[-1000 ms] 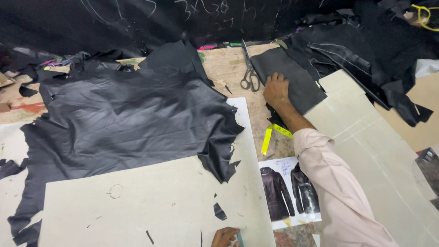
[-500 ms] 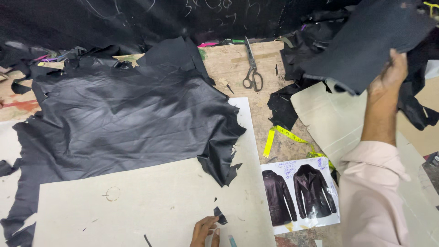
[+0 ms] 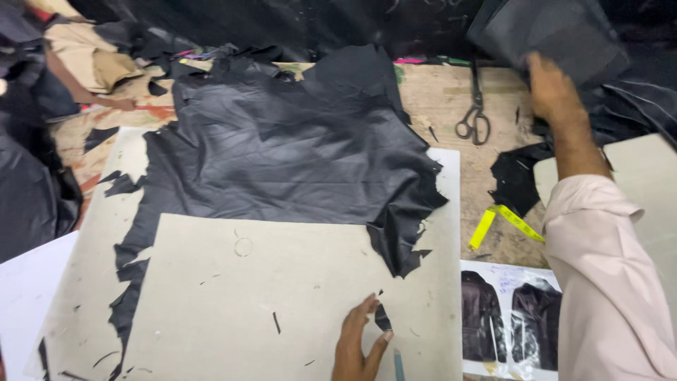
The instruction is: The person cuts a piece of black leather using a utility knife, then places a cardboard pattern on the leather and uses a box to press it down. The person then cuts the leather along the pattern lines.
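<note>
— Holding a dark leather piece [image 3: 557, 35] up at the far right, the right hand [image 3: 553, 88] has its fingers clamped on the lower edge, probably to keep it off the clutter below.

— And the left hand [image 3: 360, 346]?

— Flat on the grey cardboard sheet [image 3: 268, 296], fingers spread, touching a small black scrap [image 3: 383, 319]; likely steadying the sheet.

— What lies around?

— A big black hide [image 3: 282, 148] spread beyond the cardboard, scissors [image 3: 474, 120] on the wooden table [image 3: 437, 106], a yellow tape measure [image 3: 502, 222], and a printed jacket photo [image 3: 508, 317] at the near right.
</note>
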